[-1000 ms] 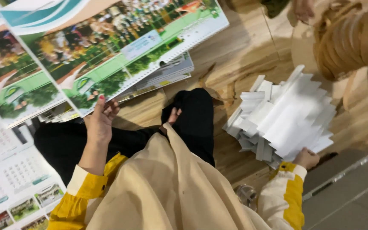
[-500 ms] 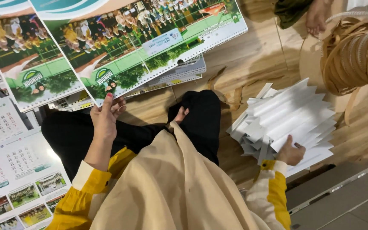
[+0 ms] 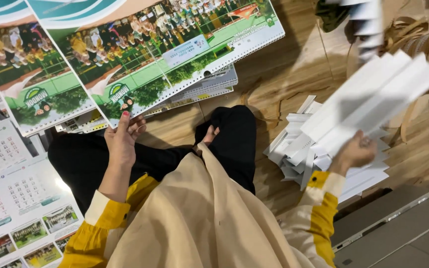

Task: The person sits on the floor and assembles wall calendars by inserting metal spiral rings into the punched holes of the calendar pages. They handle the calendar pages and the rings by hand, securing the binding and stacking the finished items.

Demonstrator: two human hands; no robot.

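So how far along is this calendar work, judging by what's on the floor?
Several spiral-bound calendars already lie stacked on the wooden floor. In hand: the left hand grips the lower edge of the top calendar sheet, and the right hand lifts a few white strips. Left: a sizeable pile of white strips beside the knee, and more calendar sheets spread at the left.
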